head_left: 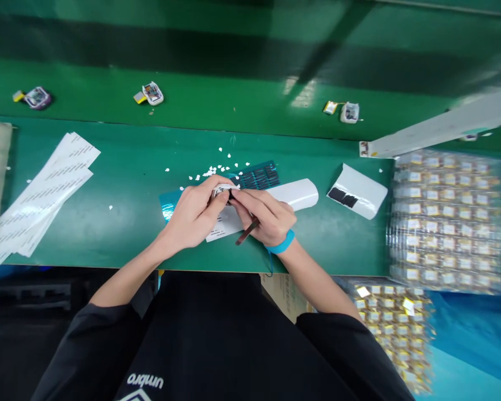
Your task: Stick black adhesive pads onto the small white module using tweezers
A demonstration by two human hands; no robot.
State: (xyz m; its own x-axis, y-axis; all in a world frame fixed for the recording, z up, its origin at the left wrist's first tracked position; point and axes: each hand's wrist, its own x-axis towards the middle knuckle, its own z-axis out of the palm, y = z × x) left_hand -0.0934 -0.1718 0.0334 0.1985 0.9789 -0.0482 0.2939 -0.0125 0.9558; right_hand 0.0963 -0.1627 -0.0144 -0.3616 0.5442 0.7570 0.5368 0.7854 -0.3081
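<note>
Your left hand [198, 214] clamps a small white casing [222, 192] at the bench's centre, near the scattered white bits [217, 169]. Your right hand [265, 216] closes around a brown tool [247, 231], fingertips together at the casing.

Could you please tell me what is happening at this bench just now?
A person is working at a green bench. The left hand holds a small white item; the right hand has its fingertips at that item and also holds a thin brown tool. Small white pieces lie scattered just beyond the hands, and clear trays of small parts are at the right.
</note>
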